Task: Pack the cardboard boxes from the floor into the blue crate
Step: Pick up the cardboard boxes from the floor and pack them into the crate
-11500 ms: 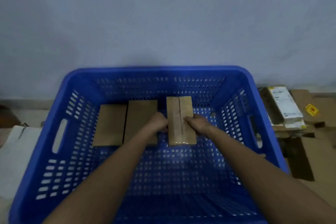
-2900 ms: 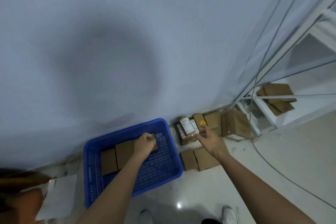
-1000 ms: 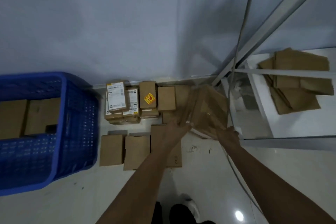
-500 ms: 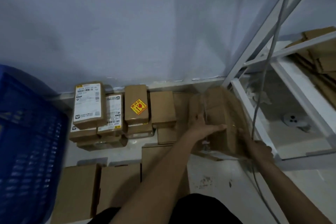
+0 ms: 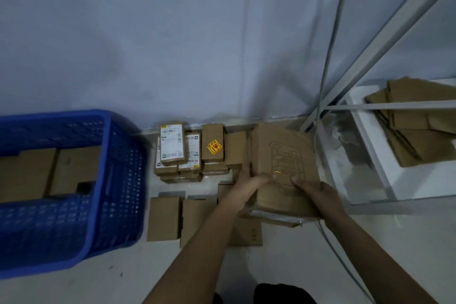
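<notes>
A large cardboard box [image 5: 281,153] with a line drawing on top is held between both hands, just above the floor by the wall. My left hand [image 5: 249,184] grips its left near corner and my right hand [image 5: 317,194] grips its right near edge. The blue crate [image 5: 118,180] stands at the left with flat cardboard boxes [image 5: 49,173] inside. A stack of small labelled boxes [image 5: 187,150] sits against the wall between crate and large box. Flat boxes [image 5: 165,217] lie on the floor in front of the stack.
A white metal shelf frame [image 5: 370,155] stands at the right, with folded cardboard [image 5: 417,126] on its low shelf. A grey cable [image 5: 330,57] runs down the wall and across the floor. The blue-grey wall is close behind everything.
The view has pulled back and the crate has come back into sight at the left. Both hands have closed on the large box and lifted its near side off the floor.
</notes>
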Available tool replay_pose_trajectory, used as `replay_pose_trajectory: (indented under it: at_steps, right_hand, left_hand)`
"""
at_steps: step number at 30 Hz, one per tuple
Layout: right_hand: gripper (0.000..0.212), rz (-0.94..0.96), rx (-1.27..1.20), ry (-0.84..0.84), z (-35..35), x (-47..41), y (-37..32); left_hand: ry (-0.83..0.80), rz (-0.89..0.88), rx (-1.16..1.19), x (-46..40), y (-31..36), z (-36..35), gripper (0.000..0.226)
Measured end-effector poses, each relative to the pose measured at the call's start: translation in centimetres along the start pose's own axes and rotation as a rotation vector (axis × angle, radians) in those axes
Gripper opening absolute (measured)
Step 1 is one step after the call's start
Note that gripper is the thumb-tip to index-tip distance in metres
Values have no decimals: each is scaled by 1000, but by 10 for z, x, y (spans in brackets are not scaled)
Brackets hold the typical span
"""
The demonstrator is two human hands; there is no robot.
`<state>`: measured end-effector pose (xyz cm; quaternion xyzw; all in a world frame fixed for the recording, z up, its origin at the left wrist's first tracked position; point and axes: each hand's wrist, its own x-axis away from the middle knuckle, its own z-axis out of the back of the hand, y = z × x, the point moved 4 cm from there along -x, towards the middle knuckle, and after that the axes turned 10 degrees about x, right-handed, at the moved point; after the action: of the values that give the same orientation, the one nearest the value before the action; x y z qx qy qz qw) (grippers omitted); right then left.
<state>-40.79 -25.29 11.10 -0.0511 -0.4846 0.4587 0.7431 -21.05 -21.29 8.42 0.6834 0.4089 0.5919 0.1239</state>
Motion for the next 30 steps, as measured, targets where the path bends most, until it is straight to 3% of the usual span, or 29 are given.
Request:
replay_pose_trajectory:
  at_steps: [3, 7, 12, 15, 21, 23, 25, 27, 30]
  right_hand:
    - [106, 15, -11, -52, 27, 58, -28]
    - [114, -3, 4, -112, 67, 138, -69]
    - [139, 2, 70, -212, 87, 221, -122]
    - [133, 1, 106, -311, 79, 271, -160]
    - [131, 83, 88, -424, 9, 339, -223]
    - [116, 106, 86, -415, -26, 369, -249]
    - [98, 93, 63, -438, -68, 394, -266]
    - [103, 75, 101, -424, -113, 418, -275]
    - [111, 104, 143, -386, -184, 458, -292]
  left_hand:
    - [-30, 19, 3, 65, 38, -10, 116]
    - [25, 23, 56, 155, 83, -24, 100]
    - [35, 20, 247, 264, 133, -20, 85]
    - [105, 4, 302, 321, 155, 1, 67]
    - [222, -36, 291, 395, 181, 91, 84]
    - [269, -68, 269, 410, 187, 135, 90]
    - [268, -87, 258, 422, 188, 182, 78]
    - [239, -83, 287, 438, 188, 232, 72]
    - [202, -69, 327, 464, 188, 314, 87]
